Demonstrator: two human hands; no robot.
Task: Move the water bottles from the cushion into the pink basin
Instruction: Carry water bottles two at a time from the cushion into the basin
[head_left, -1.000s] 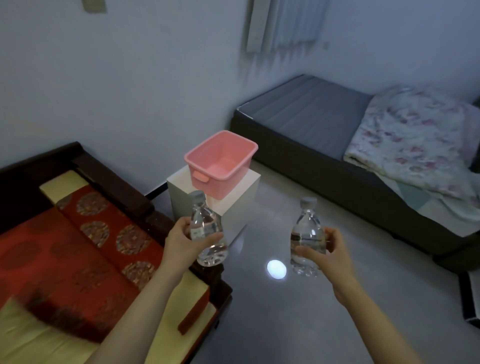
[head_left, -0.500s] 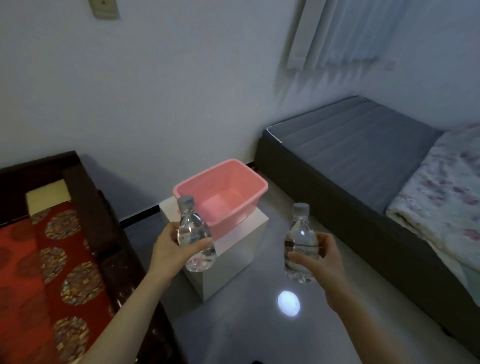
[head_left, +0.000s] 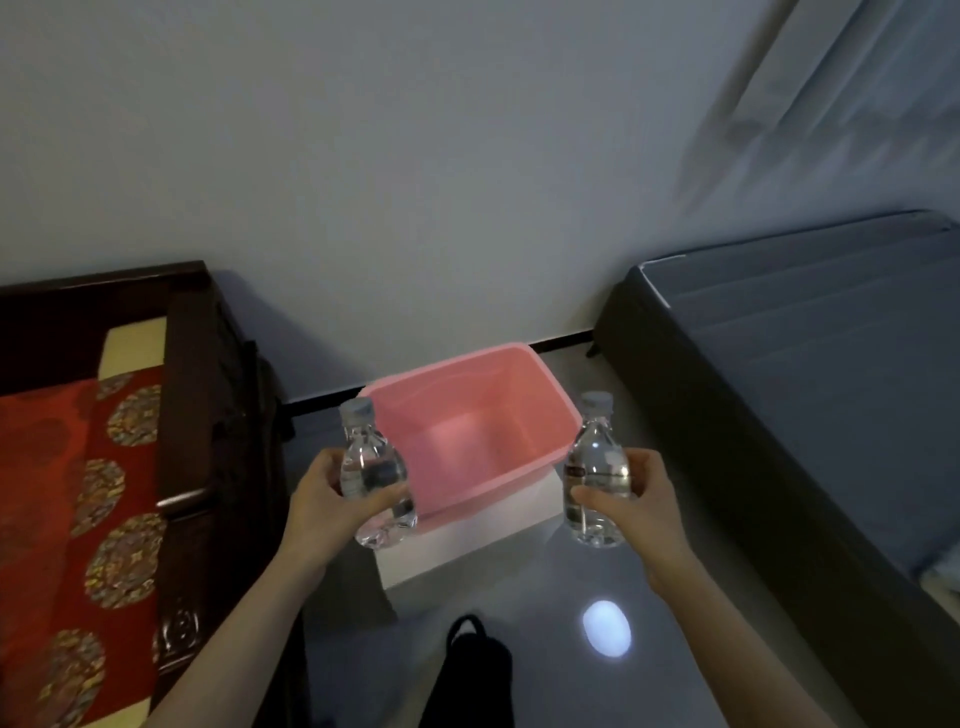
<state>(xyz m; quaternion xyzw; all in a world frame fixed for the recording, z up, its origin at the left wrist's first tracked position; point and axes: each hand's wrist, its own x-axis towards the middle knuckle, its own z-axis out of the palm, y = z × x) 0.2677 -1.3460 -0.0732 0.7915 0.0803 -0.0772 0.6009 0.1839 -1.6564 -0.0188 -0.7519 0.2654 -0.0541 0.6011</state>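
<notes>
The empty pink basin (head_left: 535, 374) sits on a white box (head_left: 467, 545) straight ahead, near the wall. My left hand (head_left: 324, 501) grips a clear water bottle (head_left: 371, 467) upright at the basin's near-left corner. My right hand (head_left: 641, 501) grips a second clear water bottle (head_left: 595, 467) upright just beside the basin's right rim. Both bottles have grey caps and sit about level with the rim, outside it. The red patterned cushion (head_left: 67, 493) lies on the dark wooden sofa at the left.
The sofa's dark wooden arm (head_left: 192, 467) runs along the left of the box. A grey bed (head_left: 805, 364) with a dark base fills the right. A black bag (head_left: 470, 670) lies on the glossy floor below the box. A curtain (head_left: 857, 93) hangs at the upper right.
The view has closed in on the basin, which now sits straight ahead between both bottles. The bed's flowered blanket has left the view. Both hands keep their grip.
</notes>
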